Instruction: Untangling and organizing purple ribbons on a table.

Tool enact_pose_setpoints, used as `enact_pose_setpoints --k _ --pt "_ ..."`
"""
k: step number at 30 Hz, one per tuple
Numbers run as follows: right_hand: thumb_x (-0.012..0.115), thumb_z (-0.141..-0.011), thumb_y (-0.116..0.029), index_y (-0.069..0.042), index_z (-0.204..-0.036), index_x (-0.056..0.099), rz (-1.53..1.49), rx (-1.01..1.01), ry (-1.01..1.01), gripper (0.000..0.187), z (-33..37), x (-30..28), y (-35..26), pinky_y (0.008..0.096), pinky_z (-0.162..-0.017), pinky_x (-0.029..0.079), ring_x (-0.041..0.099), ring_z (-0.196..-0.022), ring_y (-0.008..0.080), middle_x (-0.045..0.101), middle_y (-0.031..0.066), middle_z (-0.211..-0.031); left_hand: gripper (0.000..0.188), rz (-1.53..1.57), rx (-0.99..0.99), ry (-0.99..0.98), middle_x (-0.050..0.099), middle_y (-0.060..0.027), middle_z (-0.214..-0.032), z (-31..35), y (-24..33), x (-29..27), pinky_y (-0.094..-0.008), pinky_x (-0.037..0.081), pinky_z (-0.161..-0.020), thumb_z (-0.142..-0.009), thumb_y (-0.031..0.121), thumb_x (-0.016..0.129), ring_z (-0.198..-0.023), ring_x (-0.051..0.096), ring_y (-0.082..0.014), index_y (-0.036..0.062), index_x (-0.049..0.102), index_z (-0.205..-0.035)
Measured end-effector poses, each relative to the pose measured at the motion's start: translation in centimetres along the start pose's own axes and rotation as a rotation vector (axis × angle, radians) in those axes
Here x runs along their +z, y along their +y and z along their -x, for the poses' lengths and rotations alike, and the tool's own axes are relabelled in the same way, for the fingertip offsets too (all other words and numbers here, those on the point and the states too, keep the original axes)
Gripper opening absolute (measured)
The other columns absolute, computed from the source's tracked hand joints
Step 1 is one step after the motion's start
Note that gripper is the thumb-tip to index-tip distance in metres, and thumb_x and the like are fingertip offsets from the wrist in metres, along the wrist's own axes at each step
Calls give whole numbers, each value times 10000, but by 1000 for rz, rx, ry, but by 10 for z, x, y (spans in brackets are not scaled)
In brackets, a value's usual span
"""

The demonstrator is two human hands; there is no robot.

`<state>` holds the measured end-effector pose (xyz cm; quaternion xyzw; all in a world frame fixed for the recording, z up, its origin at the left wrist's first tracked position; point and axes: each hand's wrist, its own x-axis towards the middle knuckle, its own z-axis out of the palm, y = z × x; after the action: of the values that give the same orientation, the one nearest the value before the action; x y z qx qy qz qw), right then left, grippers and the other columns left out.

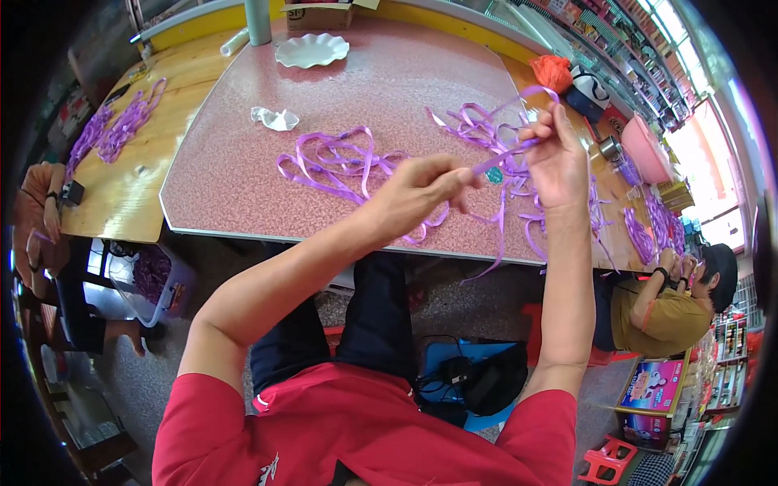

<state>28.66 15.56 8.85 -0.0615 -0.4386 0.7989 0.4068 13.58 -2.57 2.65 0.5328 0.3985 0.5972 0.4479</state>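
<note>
A short length of purple ribbon (496, 159) runs taut between the two hands, above the near edge of the pink speckled worktop (243, 178). Its long axis slopes up from the left hand (421, 190) toward the right hand (555, 158), so the ribbon lies to the right of and slightly above the left grip, and to the left of and slightly below the right one. The left hand's thumb and fingers are pressed together on the lower end of the strip. The right hand pinches the upper end, with fingers curled, and a loop of the same ribbon rises above its fingertips while loose tails hang down past the worktop's edge below it. Both hands touch the ribbon, and the stretch between them is short, so neither is clearly nearer; the right hand sits farther out over the worktop, the left closer to the body.

Behind the hands, a tangle of loose ribbon strips (340, 162) lies spread on the worktop, just left of the held piece and apart from it. A crumpled scrap of paper (275, 118) and a white scalloped plate (312, 50) sit farther back. Another person (664, 304) works at the right end of the worktop, well apart.
</note>
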Motion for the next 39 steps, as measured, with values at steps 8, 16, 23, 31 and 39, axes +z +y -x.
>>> enact_pose_setpoints --k 8,16,23,31,39 --pt "613 -967 -168 -51 -968 631 112 -26 345 118 -4 -154 -15 312 -746 507 573 -726 130 601 24 -797 270 -176 -151 151 616 -15 -836 74 21 -75 -243 439 -760 -1003 277 571 -792 561 -94 16 631 -968" --pt "662 -934 -231 -13 -1071 642 1073 -26 650 258 10 -167 4 344 -724 528 618 -759 177 641 68 -838 232 -272 -230 275 607 2 -807 106 15 -109 -255 439 -787 -972 258 622 -800 560 -83 32 640 -929" --pt "684 -894 -130 -46 -1066 684 1463 -494 -80 191 34 -20 60 348 -908 470 621 -1022 213 674 88 -1046 197 -185 -276 222 615 9 -810 86 11 -85 -241 464 -735 -938 223 675 -767 575 -68 28 654 -916" --pt "691 -899 -53 -5 -1092 667 749 133 -382 201 83 74 117 259 -825 515 647 -945 135 662 91 -1122 203 -26 -239 132 645 -10 -810 79 15 -70 -247 477 -720 -940 219 670 -764 603 -90 17 667 -953" --pt "737 -842 4 4 -984 691 1008 -224 -431 150 84 75 124 199 -598 465 610 -757 72 662 43 -861 275 -6 -247 87 662 -26 -810 90 14 -72 -257 462 -762 -964 289 632 -786 617 -99 17 667 -948"
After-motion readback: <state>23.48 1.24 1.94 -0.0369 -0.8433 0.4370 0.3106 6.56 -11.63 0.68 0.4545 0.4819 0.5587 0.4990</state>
